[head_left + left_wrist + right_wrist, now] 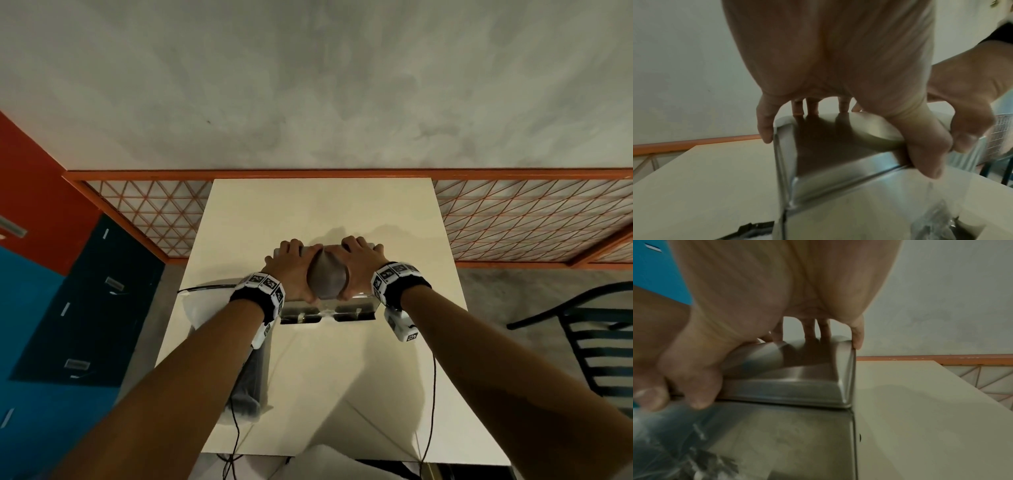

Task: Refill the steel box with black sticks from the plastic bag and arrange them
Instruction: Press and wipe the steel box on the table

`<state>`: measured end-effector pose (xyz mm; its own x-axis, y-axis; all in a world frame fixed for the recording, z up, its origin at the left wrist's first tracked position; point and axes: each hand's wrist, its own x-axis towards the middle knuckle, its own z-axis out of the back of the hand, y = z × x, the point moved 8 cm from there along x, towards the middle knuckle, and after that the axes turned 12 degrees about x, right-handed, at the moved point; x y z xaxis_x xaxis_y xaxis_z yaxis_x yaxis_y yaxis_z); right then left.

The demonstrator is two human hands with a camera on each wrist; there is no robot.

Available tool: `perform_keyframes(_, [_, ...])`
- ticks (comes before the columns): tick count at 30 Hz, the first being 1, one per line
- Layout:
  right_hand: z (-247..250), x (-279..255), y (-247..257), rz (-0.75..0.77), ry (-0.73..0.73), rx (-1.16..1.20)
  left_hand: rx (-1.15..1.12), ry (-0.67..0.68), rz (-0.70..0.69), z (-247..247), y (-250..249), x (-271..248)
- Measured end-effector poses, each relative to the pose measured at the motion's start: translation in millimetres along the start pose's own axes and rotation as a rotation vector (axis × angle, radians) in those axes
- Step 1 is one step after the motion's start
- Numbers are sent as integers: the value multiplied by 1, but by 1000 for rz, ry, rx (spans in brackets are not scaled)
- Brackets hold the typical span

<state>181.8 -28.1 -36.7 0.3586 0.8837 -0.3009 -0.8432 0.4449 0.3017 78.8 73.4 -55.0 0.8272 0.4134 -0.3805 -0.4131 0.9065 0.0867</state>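
The steel box (356, 301) stands mid-table with a domed lid (327, 279) on top. My left hand (291, 269) grips the lid's left half, fingers over the far edge and thumb at the near edge. My right hand (359, 265) grips the right half the same way. The left wrist view shows the left hand (838, 65) curled over the lid (838, 138); the right wrist view shows the right hand (756, 288) on the lid (797, 378). A clear plastic bag of black sticks (245, 383) lies on the table's left, partly under my left forearm.
The cream table (325, 212) backs onto an orange lattice railing (513, 219). A black slatted chair (596, 342) stands to the right. Two dark openings (301, 318) show low on the box's front. Cables hang over the table's near edge.
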Motion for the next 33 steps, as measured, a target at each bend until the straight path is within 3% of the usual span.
perform_keyframes(12, [5, -11, 5, -6, 35, 41, -10, 1, -23, 6, -1, -8])
perform_keyframes(19, [15, -24, 6, 6, -24, 119, 88, -112, -36, 32, -2, -20])
perform_keyframes(27, [6, -62, 31, 42, -45, -65, -32, -179, -33, 3, -6, -69])
perform_keyframes(33, [-19, -105, 40, 29, -42, -93, -49, -170, -126, -21, -22, -106])
